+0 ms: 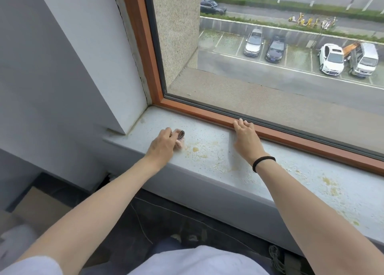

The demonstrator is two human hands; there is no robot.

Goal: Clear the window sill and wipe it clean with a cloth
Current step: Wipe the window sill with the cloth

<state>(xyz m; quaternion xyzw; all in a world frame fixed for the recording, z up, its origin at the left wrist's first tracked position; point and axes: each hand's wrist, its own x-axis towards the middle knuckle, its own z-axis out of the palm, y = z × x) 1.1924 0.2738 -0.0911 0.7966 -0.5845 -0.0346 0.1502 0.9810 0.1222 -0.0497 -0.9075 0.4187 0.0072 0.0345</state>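
White garment (199, 260) of the person fills the lowest edge of the view, and from both sides of it two bare forearms reach up to the window sill (291, 183). The left hand (164, 143) lies on the left part of the sill, its fingers curled over a small pinkish cloth (180, 141) with a dark patterned part, and it presses this cloth down on the sill surface. The right hand (246, 138) rests on the sill more to the middle, well apart from the left one; its fingers are straight and close together, and the fingertips touch the brown window frame (291, 136) at the back edge of the sill. It holds nothing. On the right wrist there is a black band (263, 162). Between the two hands, just beside the cloth, the sill carries yellowish stains (195, 149), and more of such marks are on its right part. At the left end of the sill stands a grey wall (62, 66). Below the sill a dark floor (166, 212) is seen. Behind the sill, through the glass (270, 83), parked cars (330, 59) stand far below.
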